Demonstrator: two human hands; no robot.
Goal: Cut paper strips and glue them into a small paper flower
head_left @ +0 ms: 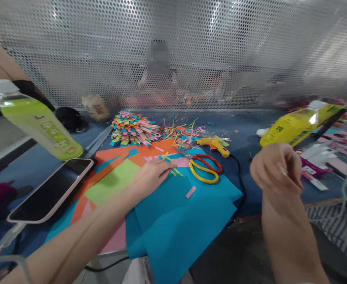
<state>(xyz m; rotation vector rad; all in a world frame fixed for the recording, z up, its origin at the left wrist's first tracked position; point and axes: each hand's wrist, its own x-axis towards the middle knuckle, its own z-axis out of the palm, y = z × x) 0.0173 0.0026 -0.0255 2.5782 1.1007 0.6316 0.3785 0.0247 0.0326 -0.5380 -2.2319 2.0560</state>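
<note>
In the head view, the two hands are held well apart. The left hand [152,173] is lowered over the blue paper [176,217], its fingertips drawn together at the short green strips [178,172]; such a low, flat approach seems suited to slips so thin, though whether one is pinched cannot be told. The right hand [275,167] is raised near the front edge of the bench [241,122], with its fingers curled inward. Something small and pale shows at its fingertips, but whether it is a gripped scrap or a nail cannot be told.

The scissors [190,157] are laid partly open on the sheets, their handles turned toward the near right, where they could be taken up easily. A loose pink strip [191,192] is left just in front of them. The yellow glue gun [213,142] is set down behind, its cord [241,177] trailed to the right, presumably so that the paper is kept free of it. The cone of colored paper strips [132,128] is stood at the back beside the scraps [182,134], perhaps out of the way of the forearms. The phone [53,189] and a green bottle [40,122] are kept to the left, and a yellow bottle [291,124] is placed beyond the right hand.
</note>
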